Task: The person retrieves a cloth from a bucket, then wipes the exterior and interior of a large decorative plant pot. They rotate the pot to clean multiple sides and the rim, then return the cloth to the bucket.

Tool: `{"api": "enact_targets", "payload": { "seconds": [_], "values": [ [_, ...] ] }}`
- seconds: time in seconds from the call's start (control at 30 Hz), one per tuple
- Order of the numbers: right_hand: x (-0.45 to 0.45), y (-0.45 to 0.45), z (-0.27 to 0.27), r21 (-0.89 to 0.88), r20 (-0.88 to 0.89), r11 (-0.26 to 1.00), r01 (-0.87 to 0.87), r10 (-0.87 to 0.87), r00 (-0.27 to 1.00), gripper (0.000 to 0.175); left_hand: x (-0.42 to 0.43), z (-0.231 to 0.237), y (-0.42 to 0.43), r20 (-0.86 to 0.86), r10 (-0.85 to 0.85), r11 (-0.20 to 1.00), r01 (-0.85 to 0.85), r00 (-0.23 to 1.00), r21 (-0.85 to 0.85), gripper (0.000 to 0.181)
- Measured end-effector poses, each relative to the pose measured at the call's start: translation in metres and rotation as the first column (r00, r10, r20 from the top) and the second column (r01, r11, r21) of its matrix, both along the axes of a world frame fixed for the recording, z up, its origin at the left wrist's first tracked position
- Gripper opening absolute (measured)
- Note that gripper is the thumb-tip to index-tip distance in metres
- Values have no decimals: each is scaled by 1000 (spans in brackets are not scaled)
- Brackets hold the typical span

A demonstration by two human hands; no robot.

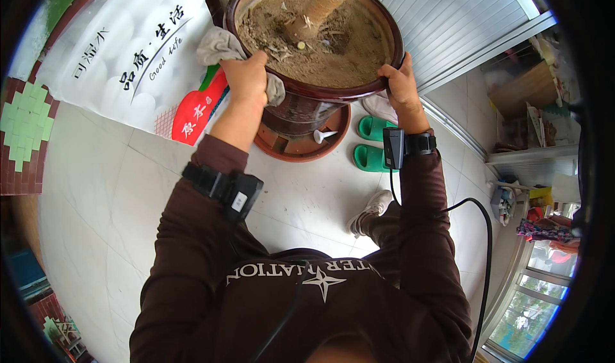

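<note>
A large glazed brown plant pot (307,106) stands before me, with a thick plant trunk (331,2) rising from its dry soil (346,67). My left hand (244,79) grips a crumpled grey cloth (218,46) against the left side of the rim, and part of the cloth hangs out below the fingers. On the right side, my right hand (402,82) grasps the rim directly, thumb on top. Beneath the pot is a round terracotta-coloured saucer (288,152). A small white pointed object (325,135) rests in it.
Green slippers (367,157) lie on the tiled floor (158,209) right of the saucer. A large printed plastic package (129,50) bearing writing stands at the left. Ribbed metal panels (447,22) are close behind the pot. A black cable (489,247) runs from my right wrist device.
</note>
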State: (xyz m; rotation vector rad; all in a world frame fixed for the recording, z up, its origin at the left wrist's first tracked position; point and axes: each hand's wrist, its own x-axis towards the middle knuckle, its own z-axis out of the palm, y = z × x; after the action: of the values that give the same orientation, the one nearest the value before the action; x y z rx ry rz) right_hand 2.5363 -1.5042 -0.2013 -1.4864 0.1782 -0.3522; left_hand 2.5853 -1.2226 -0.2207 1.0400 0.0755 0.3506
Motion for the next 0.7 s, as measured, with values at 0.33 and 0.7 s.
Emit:
{"api": "enact_targets", "payload": {
  "seconds": [0.33,0.7],
  "values": [
    [-4,3,-3,-592,42,763,261,-294,955,68,-24,9,41,-360,-185,954,79,914,-289,40],
    [-49,79,19,-827,457,402,394,70,887,31,69,19,44,-46,51,186,36,998,982,65]
  ]
}}
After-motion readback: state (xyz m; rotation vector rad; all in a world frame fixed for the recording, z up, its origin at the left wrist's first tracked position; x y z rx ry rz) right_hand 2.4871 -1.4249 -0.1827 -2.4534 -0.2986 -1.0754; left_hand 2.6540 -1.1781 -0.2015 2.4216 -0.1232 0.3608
